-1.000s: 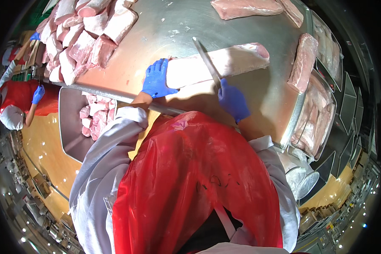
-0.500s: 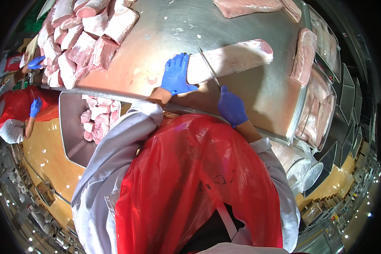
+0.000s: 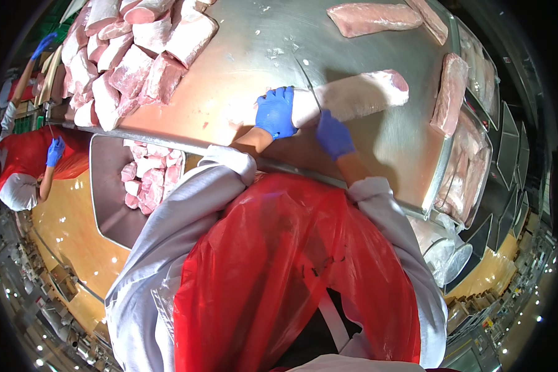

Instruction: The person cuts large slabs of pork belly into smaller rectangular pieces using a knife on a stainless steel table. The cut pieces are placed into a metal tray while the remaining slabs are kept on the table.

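Note:
A long pale pork loin (image 3: 369, 96) lies slantwise on the metal table (image 3: 248, 68). My left hand (image 3: 276, 113), in a blue glove, covers its left end with bent fingers gripping the meat. Gloved in blue too, my right hand (image 3: 335, 137) is closed round the handle of a long knife (image 3: 309, 82). The thin blade crosses the loin just right of my left hand, its tip pointing away from me. How deep the edge sits in the meat cannot be seen.
Cut loin pieces (image 3: 130, 65) are heaped at far left. Below them, a metal bin (image 3: 108, 208) holds smaller chunks. More loins (image 3: 378, 18) lie at the far right, one (image 3: 449, 93) by the edge, beside meat-filled tubs (image 3: 462, 170). At left works a person in a red apron (image 3: 25, 158).
My left hand has shifted onto the loin's end and its fingers have bent. The knife has moved from slanting over the loin's end to farther along it. The co-worker's far arm has stretched out.

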### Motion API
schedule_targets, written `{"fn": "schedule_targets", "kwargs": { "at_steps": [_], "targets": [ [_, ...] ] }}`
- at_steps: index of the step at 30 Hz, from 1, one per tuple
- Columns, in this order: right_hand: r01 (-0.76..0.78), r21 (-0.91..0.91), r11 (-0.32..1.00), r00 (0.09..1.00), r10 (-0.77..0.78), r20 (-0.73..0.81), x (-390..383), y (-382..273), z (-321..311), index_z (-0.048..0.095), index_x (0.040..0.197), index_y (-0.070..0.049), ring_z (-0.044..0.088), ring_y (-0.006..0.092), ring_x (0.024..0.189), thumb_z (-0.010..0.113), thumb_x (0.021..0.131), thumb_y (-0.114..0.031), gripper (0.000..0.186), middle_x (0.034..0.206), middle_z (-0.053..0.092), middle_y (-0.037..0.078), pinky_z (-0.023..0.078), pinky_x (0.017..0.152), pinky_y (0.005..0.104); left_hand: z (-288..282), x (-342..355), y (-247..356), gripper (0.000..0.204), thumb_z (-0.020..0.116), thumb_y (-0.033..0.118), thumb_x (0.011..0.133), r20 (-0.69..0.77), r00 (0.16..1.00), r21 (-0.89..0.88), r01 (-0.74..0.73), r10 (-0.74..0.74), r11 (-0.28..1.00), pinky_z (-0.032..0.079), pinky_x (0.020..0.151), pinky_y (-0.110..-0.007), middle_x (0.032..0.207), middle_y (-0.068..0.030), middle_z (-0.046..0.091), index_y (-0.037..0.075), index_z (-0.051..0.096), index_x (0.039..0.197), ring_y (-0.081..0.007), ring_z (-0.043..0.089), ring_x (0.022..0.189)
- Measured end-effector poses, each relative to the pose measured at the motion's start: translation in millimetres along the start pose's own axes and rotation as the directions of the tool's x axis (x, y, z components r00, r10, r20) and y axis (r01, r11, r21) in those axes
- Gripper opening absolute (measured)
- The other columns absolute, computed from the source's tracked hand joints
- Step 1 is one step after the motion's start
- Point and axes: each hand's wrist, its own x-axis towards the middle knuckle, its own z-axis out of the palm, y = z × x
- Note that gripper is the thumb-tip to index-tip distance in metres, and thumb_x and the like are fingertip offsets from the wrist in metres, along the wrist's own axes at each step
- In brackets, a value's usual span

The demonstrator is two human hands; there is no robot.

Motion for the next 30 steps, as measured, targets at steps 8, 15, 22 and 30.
{"fn": "schedule_targets", "kwargs": {
  "at_steps": [8,15,22,30],
  "targets": [
    [-0.012,-0.052,0.999,1.000,0.014,0.025,-36.6,22.4,15.9,0.050,0.113,0.002,0.063,0.0486,0.090,0.044,0.095,-0.018,0.028,0.098,0.065,0.031,0.050,0.077,0.0556,-15.6,9.2,-10.9,0.082,0.079,0.037,0.062,0.128,0.988,-0.172,0.103,-0.082,0.980,0.049,0.090,-0.048,0.118,-0.0203,0.058,0.000,0.047,0.127,-0.0362,0.059,0.108],
    [0.214,-0.044,0.976,0.974,-0.211,0.078,-11.4,26.2,34.5,0.053,0.113,-0.002,0.064,0.0459,0.082,0.046,0.097,-0.024,0.028,0.090,0.066,0.028,0.051,0.069,0.0539,-30.0,13.6,-34.6,0.100,0.086,0.045,0.052,0.112,0.988,-0.327,0.137,-0.106,0.935,0.051,0.091,-0.047,0.120,-0.0223,0.060,0.003,0.048,0.134,-0.0382,0.062,0.107],
    [0.350,0.035,0.936,0.901,-0.326,-0.285,18.3,29.8,58.3,0.044,0.131,0.002,0.063,0.0474,0.081,0.045,0.096,-0.020,0.042,0.086,0.064,0.029,0.050,0.070,0.0537,-68.6,12.2,-67.2,0.091,0.084,0.036,0.056,0.125,0.979,-0.813,0.195,-0.162,0.549,0.051,0.089,-0.040,0.112,-0.0214,0.061,-0.002,0.045,0.129,-0.0313,0.062,0.103],
    [0.173,0.224,0.959,0.982,-0.150,-0.117,11.1,8.7,1.6,0.046,0.124,0.006,0.063,0.0355,0.055,0.046,0.095,-0.018,0.038,0.071,0.063,0.024,0.049,0.051,0.0462,-239.6,17.7,-257.3,0.061,0.078,0.018,0.076,-0.219,0.886,-0.956,-0.278,-0.408,-0.089,0.059,0.068,-0.037,0.103,-0.0164,0.064,-0.005,0.048,0.124,-0.0239,0.068,0.083]
  ]
}}
